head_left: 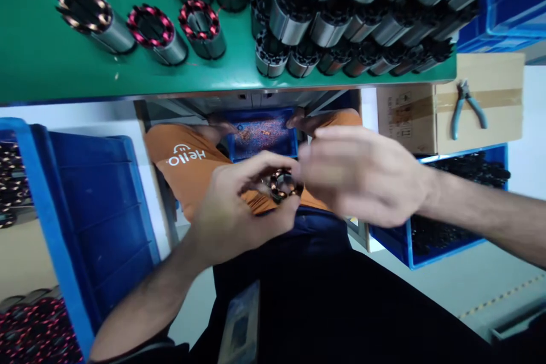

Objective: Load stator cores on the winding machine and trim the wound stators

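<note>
The small copper-wound stator [282,185] sits over my lap, below the green bench [42,62] edge. My left hand [239,210] is clamped around it; my right hand [362,173] touches its far side, blurred, so I cannot tell its grip. A small blue tray [262,135] lies just beyond, pliers [467,107] on a carton [490,74] to the right.

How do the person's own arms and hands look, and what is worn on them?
The left hand and right hand are bare: no gloves, rings or watch visible. Both forearms are uncovered, with no sleeves reaching them. The right hand is blurred.
</note>
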Tool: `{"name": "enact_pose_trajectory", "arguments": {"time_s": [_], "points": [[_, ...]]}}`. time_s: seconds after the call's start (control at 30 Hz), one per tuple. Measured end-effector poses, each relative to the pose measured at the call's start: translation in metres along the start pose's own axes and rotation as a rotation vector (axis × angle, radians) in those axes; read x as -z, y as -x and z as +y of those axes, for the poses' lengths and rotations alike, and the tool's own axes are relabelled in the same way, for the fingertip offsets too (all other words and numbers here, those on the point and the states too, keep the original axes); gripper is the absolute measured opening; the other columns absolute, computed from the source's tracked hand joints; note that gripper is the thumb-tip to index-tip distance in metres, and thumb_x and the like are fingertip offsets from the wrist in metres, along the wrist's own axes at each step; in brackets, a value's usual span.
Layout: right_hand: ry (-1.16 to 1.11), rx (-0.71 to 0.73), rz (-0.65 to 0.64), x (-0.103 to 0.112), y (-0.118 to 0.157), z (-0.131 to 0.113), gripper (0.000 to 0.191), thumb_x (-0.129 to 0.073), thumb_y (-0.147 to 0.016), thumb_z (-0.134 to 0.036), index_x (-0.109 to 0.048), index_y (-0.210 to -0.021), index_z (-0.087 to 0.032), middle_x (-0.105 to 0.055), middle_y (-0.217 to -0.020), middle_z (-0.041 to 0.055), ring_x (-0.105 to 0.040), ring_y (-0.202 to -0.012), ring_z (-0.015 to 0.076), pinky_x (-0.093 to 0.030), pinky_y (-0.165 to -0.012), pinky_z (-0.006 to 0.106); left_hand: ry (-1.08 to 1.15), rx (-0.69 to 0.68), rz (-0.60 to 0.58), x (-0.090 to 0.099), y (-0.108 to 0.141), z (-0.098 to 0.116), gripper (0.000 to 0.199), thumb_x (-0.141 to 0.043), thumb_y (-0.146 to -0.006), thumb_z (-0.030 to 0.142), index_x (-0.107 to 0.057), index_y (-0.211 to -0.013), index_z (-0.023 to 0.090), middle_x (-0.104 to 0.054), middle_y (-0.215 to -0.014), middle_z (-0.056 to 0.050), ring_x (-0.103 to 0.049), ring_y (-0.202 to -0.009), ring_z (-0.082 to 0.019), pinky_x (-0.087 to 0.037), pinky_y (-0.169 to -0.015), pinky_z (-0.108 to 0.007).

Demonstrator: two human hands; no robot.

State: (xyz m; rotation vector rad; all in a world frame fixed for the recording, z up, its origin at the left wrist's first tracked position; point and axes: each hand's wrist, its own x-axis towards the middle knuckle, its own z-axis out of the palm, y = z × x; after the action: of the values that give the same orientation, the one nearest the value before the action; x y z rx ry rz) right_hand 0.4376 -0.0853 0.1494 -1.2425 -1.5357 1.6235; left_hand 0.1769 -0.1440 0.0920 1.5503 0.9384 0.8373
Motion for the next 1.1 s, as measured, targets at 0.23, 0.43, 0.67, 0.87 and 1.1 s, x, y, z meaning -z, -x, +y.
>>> {"name": "enact_pose_trajectory", "arguments": {"time_s": [0.23, 0.43, 0.67, 0.87, 1.1], "points": [[0.042, -0.019, -0.322, 0.028, -0.001, 0.002, 0.036, -0.098, -0.108, -0.062, -0.098, -0.101, -0.027, -0.095, -0.107, 0.0066, -0.094, -0.100, 0.0258, -0.079, -0.090, 0.036, -0.171, -0.202, 0.067, 0.013, -0.002, 0.001, 0.042, -0.105, -0.104, 0.032, -0.084, -0.140, 0.034, -0.093, -0.138, -0.003, -0.094, -0.122, -0.029, -0.081, -0.106, -0.039], [-0.312, -0.453, -0.568, 0.014, 0.004, 0.023, 0.037, -0.101, -0.106, -0.055, -0.092, -0.106, -0.019, -0.092, -0.091, 0.0040, -0.086, -0.066, 0.0159, -0.071, -0.064, 0.024, -0.558, -0.525, 0.182, 0.008, 0.002, 0.006, 0.027, -0.090, -0.113, 0.018, -0.085, -0.132, 0.036, -0.088, -0.155, 0.005, -0.094, -0.123, -0.023, -0.081, -0.111, -0.036], [0.323, 0.100, -0.374, 0.020, 0.001, -0.005, 0.050, -0.108, -0.096, -0.038, -0.071, -0.064, -0.029, -0.056, -0.060, -0.0098, -0.041, -0.054, 0.0062, -0.040, -0.050, 0.019, -0.273, -0.110, 0.014, 0.006, -0.002, 0.008, 0.032, -0.089, -0.102, 0.032, -0.084, -0.133, 0.028, -0.093, -0.108, 0.000, -0.091, -0.085, -0.023, -0.078, -0.074, -0.032], [0.167, -0.056, -0.299, 0.043, 0.001, -0.014, 0.039, -0.110, -0.094, -0.051, -0.088, -0.079, -0.023, -0.075, -0.072, -0.0034, -0.061, -0.061, 0.0076, -0.050, -0.055, 0.021, -0.295, -0.330, 0.127, 0.005, -0.005, 0.003, 0.035, -0.098, -0.107, 0.023, -0.083, -0.137, 0.031, -0.093, -0.140, -0.002, -0.093, -0.126, -0.026, -0.080, -0.110, -0.037], [-0.134, -0.338, -0.570, 0.023, 0.002, 0.019, 0.047, -0.099, -0.102, -0.069, -0.094, -0.096, -0.023, -0.085, -0.078, 0.0009, -0.071, -0.050, 0.0133, -0.055, -0.044, 0.024, -0.509, -0.508, 0.236, -0.003, -0.003, 0.008, 0.023, -0.091, -0.111, 0.020, -0.083, -0.128, 0.033, -0.091, -0.147, 0.004, -0.094, -0.122, -0.023, -0.081, -0.109, -0.035]]}}
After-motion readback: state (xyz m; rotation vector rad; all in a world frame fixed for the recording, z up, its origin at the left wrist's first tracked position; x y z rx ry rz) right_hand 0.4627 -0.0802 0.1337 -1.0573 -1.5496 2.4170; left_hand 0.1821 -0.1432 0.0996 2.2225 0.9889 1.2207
